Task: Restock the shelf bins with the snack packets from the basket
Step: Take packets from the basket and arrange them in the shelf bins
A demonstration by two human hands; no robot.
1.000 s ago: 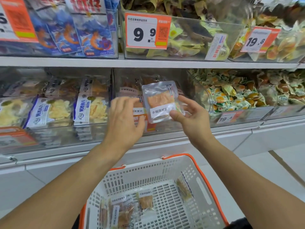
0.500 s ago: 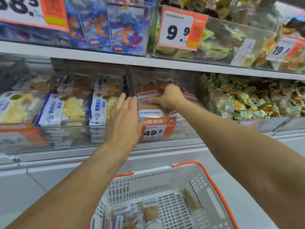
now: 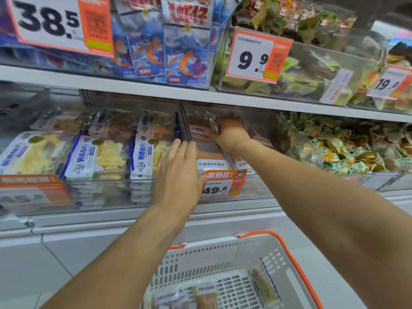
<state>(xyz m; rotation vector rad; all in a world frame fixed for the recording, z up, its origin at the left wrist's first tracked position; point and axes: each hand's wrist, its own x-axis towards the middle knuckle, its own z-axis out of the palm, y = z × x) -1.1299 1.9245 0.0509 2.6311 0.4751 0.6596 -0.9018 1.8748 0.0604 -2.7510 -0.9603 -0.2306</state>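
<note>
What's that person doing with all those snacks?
Someone is filling up a shop shelf. Their right hand reaches deep into a clear bin with the 49.8 price tag, pressing on a snack packet among others like it. Their left hand rests flat and open against the bin's front edge. Below, the white basket holds a few more packets waiting to go up.
</note>
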